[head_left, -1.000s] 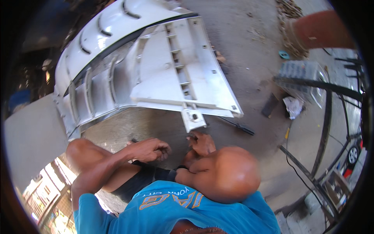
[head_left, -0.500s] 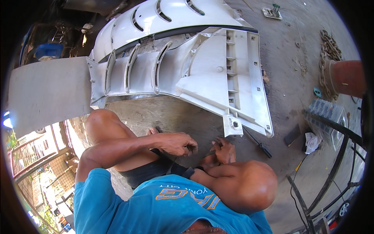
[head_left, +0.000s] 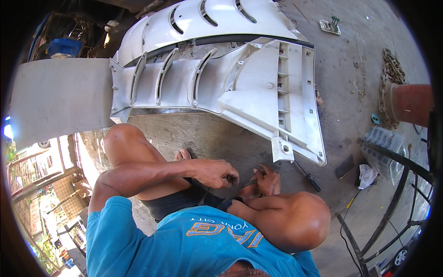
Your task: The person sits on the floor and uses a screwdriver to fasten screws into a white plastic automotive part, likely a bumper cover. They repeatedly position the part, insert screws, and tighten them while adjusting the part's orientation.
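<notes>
My left hand (head_left: 216,174) hangs in front of my knees with its fingers curled inward. Close to its right is my right hand (head_left: 268,180), also closed, thumb and fingers drawn together. Whatever either hand may hold is hidden or too small to make out. Beyond both hands lies a large white ribbed plastic panel (head_left: 249,97), its back side up, with slotted ribs on the left and a bracket tab at its lower right corner. Neither hand touches it. Beside that tab a slim tool with a black handle (head_left: 314,183) rests on the ground.
Behind the panel stands a glossy white slotted panel (head_left: 221,21). A flat grey board (head_left: 60,99) is at the left. Toward the right are a clear plastic organizer box (head_left: 385,150), a red cylinder (head_left: 412,104), a heavy chain (head_left: 390,78) and a black metal frame (head_left: 392,198).
The whole view has shifted slightly, so the panels appear a little further right. Both hands keep nearly the same closed pose and place.
</notes>
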### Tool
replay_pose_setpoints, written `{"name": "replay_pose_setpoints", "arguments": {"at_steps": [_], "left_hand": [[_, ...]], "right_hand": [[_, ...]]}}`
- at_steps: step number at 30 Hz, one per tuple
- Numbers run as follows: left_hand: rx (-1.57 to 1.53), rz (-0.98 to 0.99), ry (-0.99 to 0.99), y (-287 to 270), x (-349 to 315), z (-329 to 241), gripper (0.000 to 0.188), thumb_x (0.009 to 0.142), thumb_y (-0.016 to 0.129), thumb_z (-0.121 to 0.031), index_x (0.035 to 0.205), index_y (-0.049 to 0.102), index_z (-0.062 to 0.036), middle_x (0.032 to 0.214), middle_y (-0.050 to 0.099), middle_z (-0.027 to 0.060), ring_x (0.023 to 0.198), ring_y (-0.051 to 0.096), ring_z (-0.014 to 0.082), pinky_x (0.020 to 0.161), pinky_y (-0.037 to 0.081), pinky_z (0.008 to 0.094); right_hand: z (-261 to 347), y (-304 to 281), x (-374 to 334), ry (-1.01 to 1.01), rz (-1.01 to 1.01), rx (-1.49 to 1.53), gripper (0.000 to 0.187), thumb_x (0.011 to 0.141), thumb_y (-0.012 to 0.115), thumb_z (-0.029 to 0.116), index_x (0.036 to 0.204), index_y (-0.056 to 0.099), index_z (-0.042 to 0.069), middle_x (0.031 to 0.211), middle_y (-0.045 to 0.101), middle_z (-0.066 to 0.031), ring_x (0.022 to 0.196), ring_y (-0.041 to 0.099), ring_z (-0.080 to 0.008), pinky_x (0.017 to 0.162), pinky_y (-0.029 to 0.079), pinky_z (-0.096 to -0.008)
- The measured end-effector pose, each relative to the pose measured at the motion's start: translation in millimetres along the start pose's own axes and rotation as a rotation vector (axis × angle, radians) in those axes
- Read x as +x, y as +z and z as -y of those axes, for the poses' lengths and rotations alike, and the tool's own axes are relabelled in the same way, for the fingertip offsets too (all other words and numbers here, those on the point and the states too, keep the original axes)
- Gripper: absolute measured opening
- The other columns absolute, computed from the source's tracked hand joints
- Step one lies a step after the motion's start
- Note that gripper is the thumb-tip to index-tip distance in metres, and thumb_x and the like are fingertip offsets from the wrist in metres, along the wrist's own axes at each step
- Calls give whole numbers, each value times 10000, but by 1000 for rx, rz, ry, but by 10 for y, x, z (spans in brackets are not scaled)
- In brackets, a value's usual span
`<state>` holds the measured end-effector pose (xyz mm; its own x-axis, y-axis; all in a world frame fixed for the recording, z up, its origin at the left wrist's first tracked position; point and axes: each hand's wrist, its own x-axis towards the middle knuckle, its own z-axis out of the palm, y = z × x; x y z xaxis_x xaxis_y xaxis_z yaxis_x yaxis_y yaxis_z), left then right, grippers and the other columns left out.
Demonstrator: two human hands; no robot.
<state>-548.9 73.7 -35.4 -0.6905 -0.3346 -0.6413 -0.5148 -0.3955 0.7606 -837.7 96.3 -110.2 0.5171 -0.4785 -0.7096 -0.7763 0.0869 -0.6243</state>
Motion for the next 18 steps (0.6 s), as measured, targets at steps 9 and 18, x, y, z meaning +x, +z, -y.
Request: {"name": "replay_pose_setpoints", "arguments": {"at_steps": [9,18], "left_hand": [[74,-15,30,38,21,54,324,918,587,-120,1186,671,43,970,727,183,889,684,314,820,533,424],[246,53,-8,-21,135,-211,329,975,639,-306,1019,720,10,835,707,179,757,643,307,728,499,436]], "right_hand": [[-313,376,469,126,-247,272,338,941,692,326,1235,724,165,1033,769,-113,850,762,-209,705,605,-366],[-173,-702,-769,29,-891,398,647,914,744,222,1510,509,129,921,634,-56,749,600,-166,645,511,-311]]}}
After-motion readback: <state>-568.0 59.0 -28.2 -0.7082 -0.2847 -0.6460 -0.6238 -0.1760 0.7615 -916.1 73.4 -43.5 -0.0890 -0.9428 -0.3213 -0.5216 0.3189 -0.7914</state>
